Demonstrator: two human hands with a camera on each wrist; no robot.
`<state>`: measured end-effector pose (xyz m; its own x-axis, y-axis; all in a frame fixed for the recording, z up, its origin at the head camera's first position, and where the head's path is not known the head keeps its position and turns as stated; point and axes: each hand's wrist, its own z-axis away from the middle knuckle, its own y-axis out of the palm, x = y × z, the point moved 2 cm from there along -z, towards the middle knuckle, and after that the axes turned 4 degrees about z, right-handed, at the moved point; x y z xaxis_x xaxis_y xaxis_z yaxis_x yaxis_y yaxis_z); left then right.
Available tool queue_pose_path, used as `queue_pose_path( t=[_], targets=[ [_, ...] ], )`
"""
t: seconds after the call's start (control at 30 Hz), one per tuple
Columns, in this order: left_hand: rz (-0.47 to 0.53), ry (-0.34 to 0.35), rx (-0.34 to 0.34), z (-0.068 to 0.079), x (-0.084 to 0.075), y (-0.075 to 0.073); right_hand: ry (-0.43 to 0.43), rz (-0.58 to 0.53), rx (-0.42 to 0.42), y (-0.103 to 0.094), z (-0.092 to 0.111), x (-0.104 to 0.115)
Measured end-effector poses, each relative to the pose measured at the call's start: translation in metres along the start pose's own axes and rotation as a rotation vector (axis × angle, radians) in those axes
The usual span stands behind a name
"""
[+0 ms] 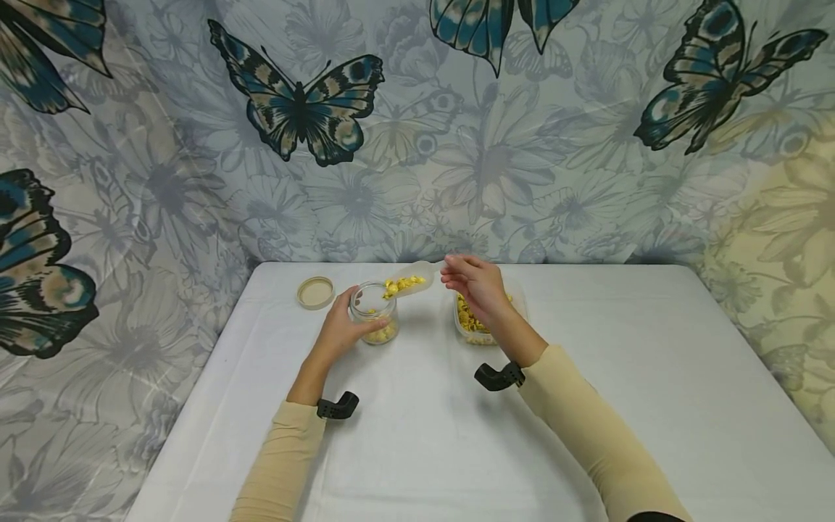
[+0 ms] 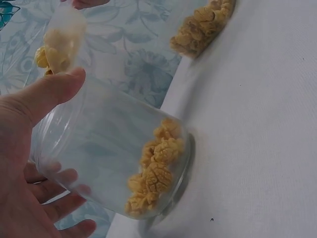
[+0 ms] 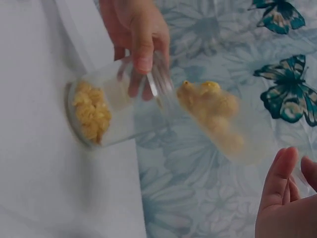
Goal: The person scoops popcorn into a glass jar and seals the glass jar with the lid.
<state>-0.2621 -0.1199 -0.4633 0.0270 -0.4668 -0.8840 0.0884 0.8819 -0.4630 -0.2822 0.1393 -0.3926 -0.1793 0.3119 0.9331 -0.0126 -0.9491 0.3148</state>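
My left hand [image 1: 341, 328] grips a clear glass jar [image 2: 114, 144] on the table, thumb on one side and fingers on the other. A layer of yellow popcorn [image 2: 157, 171] lies at the bottom of the jar. With my right hand [image 1: 481, 291] I pinch the handle end of a translucent scoop [image 1: 422, 275], largely hidden by the fingers in the right wrist view. The scoop carries several pieces of popcorn [image 3: 213, 106], and its front tilts down at the jar's open mouth.
Behind my right forearm stands a clear plastic container [image 1: 479, 338] of popcorn. A round, pale-rimmed lid [image 1: 316, 293] lies left of the jar. The white-covered table [image 1: 417, 449] ends at a butterfly-patterned cloth backdrop [image 1: 496, 159].
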Motion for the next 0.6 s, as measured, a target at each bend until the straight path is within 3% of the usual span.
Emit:
queue_pose_path(
  t=[0.33,0.6],
  targets=[
    [-0.011,0.011,0.022,0.001,-0.003,-0.003,-0.121,0.127,0.009,0.019,-0.002,0.01],
    [-0.034,0.028,0.016,0.001,-0.001,-0.004,-0.124,0.119,-0.004,0.018,-0.002,0.011]
  ],
)
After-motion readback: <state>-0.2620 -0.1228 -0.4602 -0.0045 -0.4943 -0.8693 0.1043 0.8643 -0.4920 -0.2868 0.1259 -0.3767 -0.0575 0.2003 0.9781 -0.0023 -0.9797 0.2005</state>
